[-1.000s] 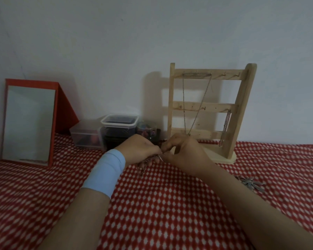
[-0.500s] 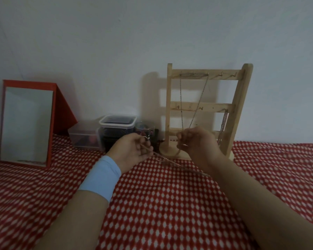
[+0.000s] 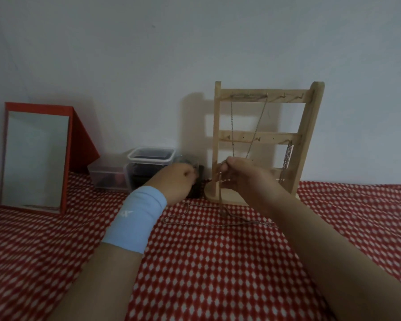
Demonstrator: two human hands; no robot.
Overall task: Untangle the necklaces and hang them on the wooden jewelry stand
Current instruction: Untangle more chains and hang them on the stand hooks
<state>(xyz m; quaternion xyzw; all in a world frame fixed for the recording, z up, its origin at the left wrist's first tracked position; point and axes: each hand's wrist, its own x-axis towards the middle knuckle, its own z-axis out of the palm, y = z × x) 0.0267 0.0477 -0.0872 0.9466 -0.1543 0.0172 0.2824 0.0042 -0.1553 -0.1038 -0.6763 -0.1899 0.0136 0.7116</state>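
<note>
The wooden jewelry stand (image 3: 310,135) stands against the wall on the red checked cloth (image 3: 206,262). One thin necklace (image 3: 232,126) hangs from its top rail, and a bunched chain (image 3: 287,158) hangs from the middle rail at the right. My right hand (image 3: 243,179) is raised in front of the stand's base and pinches a silver chain (image 3: 220,195), which drops to the cloth. The rest of that chain (image 3: 206,224) lies slack between my arms. My left hand (image 3: 176,179), above a light blue wristband, has its fingers curled, and one chain end rises toward its underside.
A red-framed mirror (image 3: 36,158) leans at the far left. Clear plastic containers (image 3: 152,156) and a small dark box (image 3: 198,181) sit between the mirror and the stand. The wall is right behind the stand.
Both hands worked close together on the chain, then pulled apart. Now my right hand has lifted toward the stand, and the stretched chain has gone slack onto the cloth.
</note>
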